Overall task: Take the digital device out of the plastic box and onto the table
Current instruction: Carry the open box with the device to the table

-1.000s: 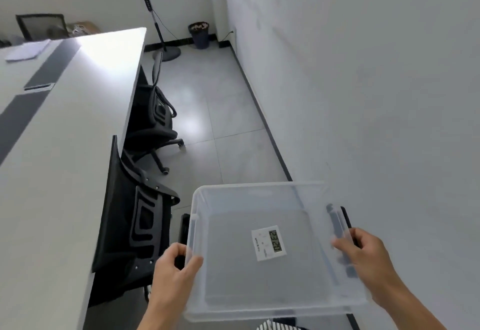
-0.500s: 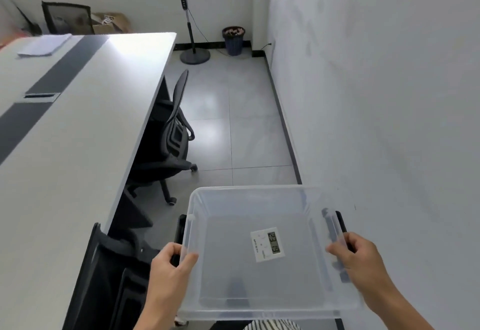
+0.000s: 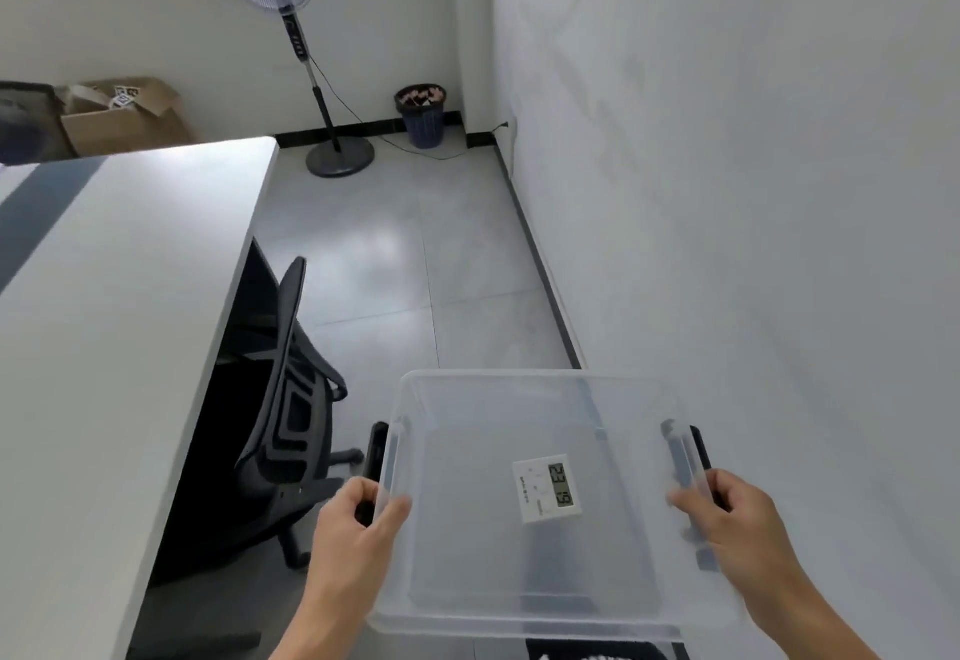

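Observation:
A clear plastic box [image 3: 540, 389] is held in the air over the floor, low in the head view. A small white digital device [image 3: 548, 488] with an LCD screen lies flat on the box's bottom, right of its middle. My left hand [image 3: 358, 529] grips the box's left rim at its black handle. My right hand [image 3: 727, 519] grips the right rim at the other black handle. The long white table [image 3: 104, 306] lies to the left of the box, apart from it.
A black office chair [image 3: 285, 399] is tucked under the table's edge, just left of the box. A white wall runs along the right. Far back stand a pedestal fan [image 3: 291, 36], a dark waste bin [image 3: 422, 114] and a cardboard box [image 3: 122, 114]. Grey tiled floor lies between.
The view has swung and moved forward along the aisle; the near chair has dropped out of sight. Both hands keep their grip on the box, and the device stays in place.

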Demonstrator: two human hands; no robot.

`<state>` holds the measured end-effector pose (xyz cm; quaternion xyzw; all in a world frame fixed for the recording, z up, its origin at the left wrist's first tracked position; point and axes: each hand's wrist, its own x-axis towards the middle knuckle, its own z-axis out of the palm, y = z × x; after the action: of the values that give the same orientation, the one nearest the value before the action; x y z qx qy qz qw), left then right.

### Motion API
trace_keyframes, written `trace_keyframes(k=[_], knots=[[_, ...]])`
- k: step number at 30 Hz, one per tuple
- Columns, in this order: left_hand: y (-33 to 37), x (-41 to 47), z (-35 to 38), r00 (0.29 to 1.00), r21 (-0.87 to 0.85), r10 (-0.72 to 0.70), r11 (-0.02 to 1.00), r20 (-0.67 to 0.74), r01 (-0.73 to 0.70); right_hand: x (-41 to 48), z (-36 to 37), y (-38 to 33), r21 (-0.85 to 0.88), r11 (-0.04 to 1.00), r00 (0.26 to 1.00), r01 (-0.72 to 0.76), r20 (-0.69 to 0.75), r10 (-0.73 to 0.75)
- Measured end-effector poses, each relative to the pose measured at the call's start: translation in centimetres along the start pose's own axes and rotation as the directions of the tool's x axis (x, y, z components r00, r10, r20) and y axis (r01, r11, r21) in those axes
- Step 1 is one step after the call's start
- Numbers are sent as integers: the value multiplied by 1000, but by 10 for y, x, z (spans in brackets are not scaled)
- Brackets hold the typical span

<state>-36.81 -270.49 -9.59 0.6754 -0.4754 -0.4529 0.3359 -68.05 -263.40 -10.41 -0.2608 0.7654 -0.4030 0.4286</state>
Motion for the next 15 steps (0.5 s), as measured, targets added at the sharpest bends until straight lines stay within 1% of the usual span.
trace_keyframes(k=[5,8,10,15], knots=[[55,120,30,997,11,-9,1000,-81,10,131,28,-91,-11,1000,999,10,47,-10],[82,184,36,990,30,-39,999,-139,44,204,53,-153,-62,997,991,51,131,-43],[94,225,33,982,-3,-61,998,-181,62,248,78,-192,-101,991,980,82,188,-62],[106,344,24,953,-61,-148,989,-264,137,350,162,-265,-142,981,960,135,264,-94]])
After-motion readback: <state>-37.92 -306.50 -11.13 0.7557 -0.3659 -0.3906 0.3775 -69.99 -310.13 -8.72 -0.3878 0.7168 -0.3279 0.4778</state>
